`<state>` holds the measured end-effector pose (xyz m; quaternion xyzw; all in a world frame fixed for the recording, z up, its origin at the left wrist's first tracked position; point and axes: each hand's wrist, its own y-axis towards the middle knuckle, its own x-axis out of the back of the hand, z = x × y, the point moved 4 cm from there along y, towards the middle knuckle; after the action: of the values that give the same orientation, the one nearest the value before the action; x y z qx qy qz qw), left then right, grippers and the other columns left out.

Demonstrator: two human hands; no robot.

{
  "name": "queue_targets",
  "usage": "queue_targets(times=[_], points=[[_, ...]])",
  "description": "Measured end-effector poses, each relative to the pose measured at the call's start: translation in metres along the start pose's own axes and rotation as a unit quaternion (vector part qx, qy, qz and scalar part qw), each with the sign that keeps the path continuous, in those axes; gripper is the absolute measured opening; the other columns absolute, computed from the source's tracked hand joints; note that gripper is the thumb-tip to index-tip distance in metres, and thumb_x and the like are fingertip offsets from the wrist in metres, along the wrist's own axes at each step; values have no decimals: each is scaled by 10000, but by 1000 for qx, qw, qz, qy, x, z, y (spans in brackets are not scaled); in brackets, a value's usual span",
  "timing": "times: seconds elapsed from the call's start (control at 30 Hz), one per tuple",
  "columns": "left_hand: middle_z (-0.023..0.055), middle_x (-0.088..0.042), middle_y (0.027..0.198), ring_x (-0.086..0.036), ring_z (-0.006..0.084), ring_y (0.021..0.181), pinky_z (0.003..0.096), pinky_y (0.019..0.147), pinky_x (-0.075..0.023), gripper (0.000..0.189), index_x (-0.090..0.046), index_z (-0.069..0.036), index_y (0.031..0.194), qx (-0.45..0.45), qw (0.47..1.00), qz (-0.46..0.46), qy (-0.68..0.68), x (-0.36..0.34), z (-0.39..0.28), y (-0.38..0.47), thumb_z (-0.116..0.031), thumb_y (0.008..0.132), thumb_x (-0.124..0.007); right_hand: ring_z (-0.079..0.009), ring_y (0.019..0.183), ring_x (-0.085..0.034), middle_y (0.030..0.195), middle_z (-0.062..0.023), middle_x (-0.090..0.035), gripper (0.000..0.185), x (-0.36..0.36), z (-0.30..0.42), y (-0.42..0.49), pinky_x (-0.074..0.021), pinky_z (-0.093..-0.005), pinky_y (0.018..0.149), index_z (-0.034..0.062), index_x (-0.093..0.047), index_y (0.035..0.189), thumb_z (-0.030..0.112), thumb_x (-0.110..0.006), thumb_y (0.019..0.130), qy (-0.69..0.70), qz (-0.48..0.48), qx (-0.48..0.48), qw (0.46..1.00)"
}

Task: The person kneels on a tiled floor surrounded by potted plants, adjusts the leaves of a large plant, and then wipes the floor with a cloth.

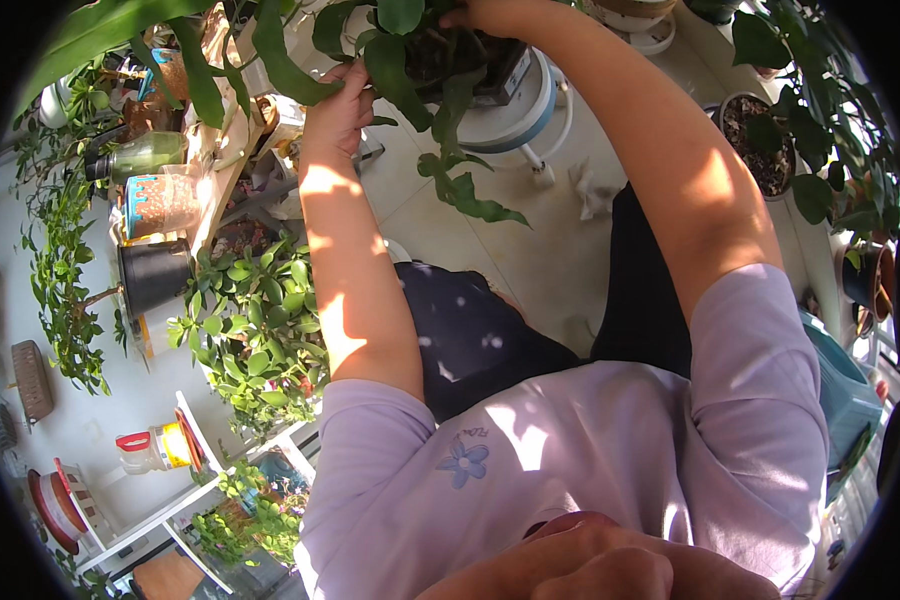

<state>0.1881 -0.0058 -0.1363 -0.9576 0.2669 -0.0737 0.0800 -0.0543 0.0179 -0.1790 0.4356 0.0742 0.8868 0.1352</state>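
Note:
A potted plant with long, flat, wavy-edged green leaves (394,75) hangs over the top of the head view. Its dark pot (499,79) rests on a round stool with a blue rim (521,135). My left hand (349,101) pinches the tip of one long leaf between thumb and fingers, left of the pot. My right hand (491,16) reaches over the pot at the top edge, among the leaves. Its fingertips are partly hidden by foliage, so what it touches does not show. One notched leaf (465,196) trails down below the stool's edge.
At left, a shelf carries a black pot (154,276), a green spray bottle (146,154) and a clear-wrapped pot (161,206). A leafy succulent (262,322) stands beside my left forearm. A round planter (759,146) and a teal bin (840,390) are at right. Crumpled paper (591,191) lies on the floor.

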Motion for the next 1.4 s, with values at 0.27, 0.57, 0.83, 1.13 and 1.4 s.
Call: queue_targets(times=[0.27, 0.57, 0.83, 1.13, 1.4], points=[[56, -720, 915, -381, 67, 446, 247, 420, -304, 293, -697, -24, 1013, 149, 908, 145, 363, 13, 59, -22, -272, 884, -612, -365, 1040, -620, 1104, -227, -658, 477, 14, 5, -12, -469, -420, 910, 5, -663, 1112, 411, -660, 862, -1, 46, -47, 998], [261, -667, 1071, -296, 25, 401, 161, 401, -255, 422, -532, 73, 1251, 244, 903, 353, -37, -13, 53, -43, -177, 913, -495, -384, 1022, -622, 1100, -250, -652, 507, 30, 17, -21, -474, -445, 891, -7, -666, 1104, 445, -624, 879, -50, 28, 1, 998], [219, -669, 1136, -320, -12, 445, 122, 403, -245, 594, -413, 108, 1379, 117, 938, 316, -84, -3, 3, -41, -280, 950, -546, -401, 980, -633, 1023, -265, -664, 523, 26, 11, -19, -479, -458, 873, -24, -680, 1047, 464, -644, 863, -11, 48, -21, 999], [37, -684, 817, -389, 34, 509, 196, 449, -281, 468, -613, 12, 1218, 32, 980, 195, -2, -4, -11, -29, -346, 919, -576, -386, 954, -649, 999, -256, -680, 527, 36, 12, -26, -499, -452, 827, -34, -677, 1040, 455, -679, 842, 20, 120, -69, 990], [32, -677, 969, -591, 73, 755, 224, 569, -445, 436, -610, 9, 1202, 101, 965, 229, -84, 23, 17, -28, -208, 829, -671, -339, 1155, -577, 1214, -211, -636, 679, 40, 50, -35, -444, -379, 992, -16, -603, 1214, 418, -803, 731, 223, 89, 99, 966]])
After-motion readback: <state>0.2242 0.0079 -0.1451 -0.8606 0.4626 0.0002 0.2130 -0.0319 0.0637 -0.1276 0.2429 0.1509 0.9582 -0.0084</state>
